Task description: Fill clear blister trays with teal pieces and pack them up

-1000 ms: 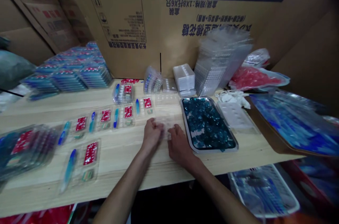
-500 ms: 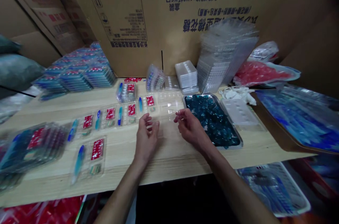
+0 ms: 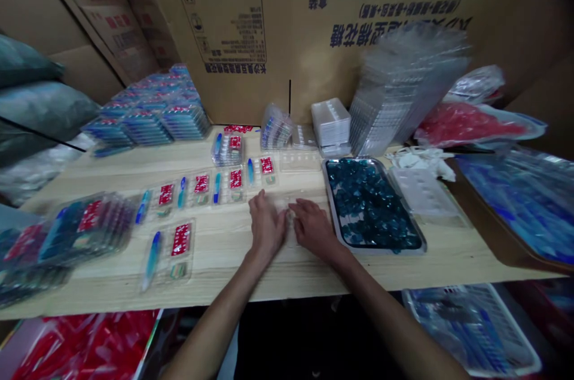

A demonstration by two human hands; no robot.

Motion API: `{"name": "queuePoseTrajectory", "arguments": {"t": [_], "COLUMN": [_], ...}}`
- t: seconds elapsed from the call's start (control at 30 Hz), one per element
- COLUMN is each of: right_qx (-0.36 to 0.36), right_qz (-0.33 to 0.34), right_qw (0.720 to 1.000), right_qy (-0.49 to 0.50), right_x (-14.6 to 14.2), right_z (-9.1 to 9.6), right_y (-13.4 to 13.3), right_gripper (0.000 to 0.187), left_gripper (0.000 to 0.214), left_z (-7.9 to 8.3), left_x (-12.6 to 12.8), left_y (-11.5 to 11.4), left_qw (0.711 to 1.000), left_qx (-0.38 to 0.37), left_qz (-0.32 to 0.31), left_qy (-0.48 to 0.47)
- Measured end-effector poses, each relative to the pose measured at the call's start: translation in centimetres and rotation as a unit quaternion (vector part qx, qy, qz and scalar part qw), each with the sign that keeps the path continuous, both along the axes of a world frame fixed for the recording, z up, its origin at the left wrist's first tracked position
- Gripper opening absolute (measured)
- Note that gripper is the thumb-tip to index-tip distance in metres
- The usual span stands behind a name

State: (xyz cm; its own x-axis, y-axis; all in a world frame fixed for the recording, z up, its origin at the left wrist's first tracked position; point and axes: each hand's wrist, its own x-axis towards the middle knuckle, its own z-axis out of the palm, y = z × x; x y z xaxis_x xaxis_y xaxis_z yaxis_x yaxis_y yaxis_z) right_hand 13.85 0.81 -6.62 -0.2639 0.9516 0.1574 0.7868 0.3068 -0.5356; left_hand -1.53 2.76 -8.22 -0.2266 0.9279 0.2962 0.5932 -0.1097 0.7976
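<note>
My left hand (image 3: pixel 268 224) and my right hand (image 3: pixel 313 225) are close together over the front middle of the wooden table. Between and under them lies a clear plastic tray (image 3: pixel 291 237), mostly hidden. The bent fingers of my right hand are closed at its edge. Motion smears my left fingers at the other side, so their grip is unclear. To the left, blister packs (image 3: pixel 235 184) hold a blue pen, a red packet and a small striped piece. Right of my hands stands a metal tray (image 3: pixel 339 235) full of dark teal, shiny small packets.
Stacked filled packs (image 3: pixel 96 227) stand at the left, more (image 3: pixel 147 122) behind. Tall clear tray stacks (image 3: pixel 381 99) and a white stack (image 3: pixel 330 122) back onto a big carton (image 3: pixel 278 27). At the right are a red-filled bag (image 3: pixel 475 122) and a box of blue items (image 3: pixel 520 200).
My hands have come closer together and down onto the clear plastic tray, which now lies nearer the table's front. The camera view has shifted left.
</note>
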Motion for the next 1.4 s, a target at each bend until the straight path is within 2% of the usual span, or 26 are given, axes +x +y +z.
{"name": "queuePoseTrajectory", "arguments": {"t": [0.1,0.17,0.23,0.3,0.37,0.47,0.53,0.6,0.77,0.87,0.97,1.07,1.13,1.2,1.3,1.4], "right_qx": [-0.018,-0.022,-0.024,-0.026,-0.031,-0.038,-0.039,-0.036,-0.021,-0.02,-0.017,-0.012,-0.007,0.001,0.018,-0.013], "right_qz": [0.008,0.01,-0.001,-0.013,-0.016,-0.016,-0.017,-0.015,-0.016,-0.031,-0.057,-0.073,-0.07,-0.098,-0.203,-0.215], "right_qw": [0.996,0.995,0.995,0.995,0.995,0.995,0.996,0.996,0.997,0.996,0.996,0.997,0.997,0.994,0.97,0.956], "right_qy": [-0.084,-0.099,-0.102,-0.099,-0.094,-0.086,-0.08,-0.077,-0.075,-0.078,-0.062,-0.022,-0.017,-0.047,-0.136,-0.198], "right_x": [0.2,0.2,0.2,0.4,0.6,0.9,1.1,1.2,1.3,0.7,-0.1,0.6,2.6,5.6,10.1,12.9], "right_z": [-1.4,-1.7,-1.7,-1.6,-1.5,-1.5,-1.6,-1.6,-1.7,-1.2,-0.4,0.9,2.1,3.3,4.1,3.8], "right_y": [-0.4,-0.6,-0.7,-0.8,-1.1,-1.4,-1.6,-1.6,-1.5,-1.6,-1.6,-1.0,0.0,1.5,4.3,6.5], "right_gripper": [0.051,0.053,0.053,0.053,0.053,0.054,0.054,0.054,0.053,0.053,0.057,0.06,0.052,0.046,0.048,0.042], "left_gripper": [0.042,0.033,0.032,0.033,0.033,0.035,0.038,0.04,0.05,0.053,0.047,0.042,0.041,0.041,0.038,0.03], "left_z": [1.0,1.6,1.9,1.9,1.9,2.2,2.5,2.7,2.8,2.3,1.1,0.4,0.8,1.8,2.9,2.4], "left_x": [-1.0,-1.7,-2.3,-2.6,-2.5,-2.1,-2.0,-2.3,-4.8,-7.7,-11.1,-13.0,-12.5,-10.3,-4.5,0.8], "left_y": [1.6,3.5,5.5,7.0,7.9,7.7,6.4,3.9,-5.9,-10.5,-11.5,-10.1,-9.1,-8.4,-7.5,-6.4], "left_qw": [0.98,0.956,0.932,0.914,0.909,0.914,0.918,0.921,0.918,0.914,0.914,0.924,0.936,0.943,0.938,0.918], "left_qx": [0.066,0.045,-0.003,-0.033,-0.024,0.008,0.026,0.055,0.129,0.121,0.097,0.102,0.111,0.123,0.155,0.12], "left_qz": [-0.027,-0.058,-0.083,-0.092,-0.105,-0.132,-0.139,-0.15,-0.184,-0.192,-0.172,-0.135,-0.103,-0.099,-0.181,-0.291], "left_qy": [0.187,0.283,0.354,0.394,0.402,0.383,0.37,0.357,0.326,0.337,0.354,0.343,0.318,0.293,0.253,0.243]}}
